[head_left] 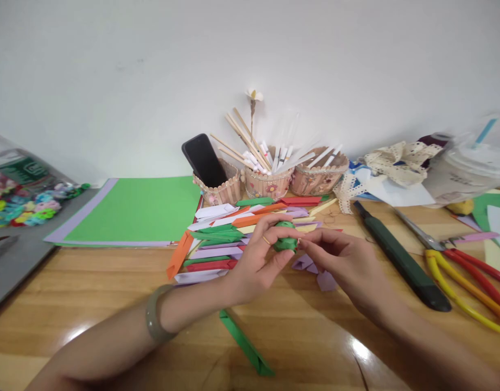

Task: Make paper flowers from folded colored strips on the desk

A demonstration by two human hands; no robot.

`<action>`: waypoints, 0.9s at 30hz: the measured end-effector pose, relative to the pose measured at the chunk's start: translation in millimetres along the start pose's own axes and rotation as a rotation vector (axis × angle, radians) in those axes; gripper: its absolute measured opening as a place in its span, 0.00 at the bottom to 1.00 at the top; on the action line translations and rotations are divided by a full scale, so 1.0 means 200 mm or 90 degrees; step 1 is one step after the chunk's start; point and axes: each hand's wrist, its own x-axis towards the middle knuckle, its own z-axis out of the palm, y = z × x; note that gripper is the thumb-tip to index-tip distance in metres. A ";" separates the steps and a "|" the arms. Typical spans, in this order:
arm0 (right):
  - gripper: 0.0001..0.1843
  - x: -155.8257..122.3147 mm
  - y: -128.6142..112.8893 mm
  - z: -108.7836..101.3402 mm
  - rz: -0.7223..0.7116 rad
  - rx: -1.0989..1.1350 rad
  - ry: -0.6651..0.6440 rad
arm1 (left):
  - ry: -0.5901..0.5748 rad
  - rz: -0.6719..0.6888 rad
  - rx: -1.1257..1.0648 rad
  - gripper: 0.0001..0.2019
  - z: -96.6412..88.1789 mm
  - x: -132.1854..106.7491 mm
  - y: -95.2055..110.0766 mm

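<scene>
My left hand (258,260) is curled around a small green rolled paper piece (285,239), held above the wooden table (111,304). My right hand (339,260) pinches the right side of the same green piece with thumb and fingers. A grey bangle (154,315) is on my left wrist, and a thin ring is on one left finger. Under the hands lies a pile of folded paper strips (217,239) in green, orange, red, white and purple. One folded green strip (245,342) lies alone near my left forearm.
Behind the pile stand stick baskets (270,184) with rods, and a phone (203,160) in the left one. A green sheet (135,209) lies left. A dark utility knife (400,258), scissors (461,266), lace (392,157) and a lidded cup (469,168) are on the right.
</scene>
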 end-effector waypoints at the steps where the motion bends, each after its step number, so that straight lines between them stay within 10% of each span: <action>1: 0.13 0.00 0.00 0.00 -0.007 -0.008 0.007 | -0.003 0.005 0.006 0.11 0.00 0.00 0.00; 27: 0.14 0.02 0.03 0.00 0.025 0.113 -0.033 | 0.024 -0.003 -0.052 0.10 0.00 0.00 -0.01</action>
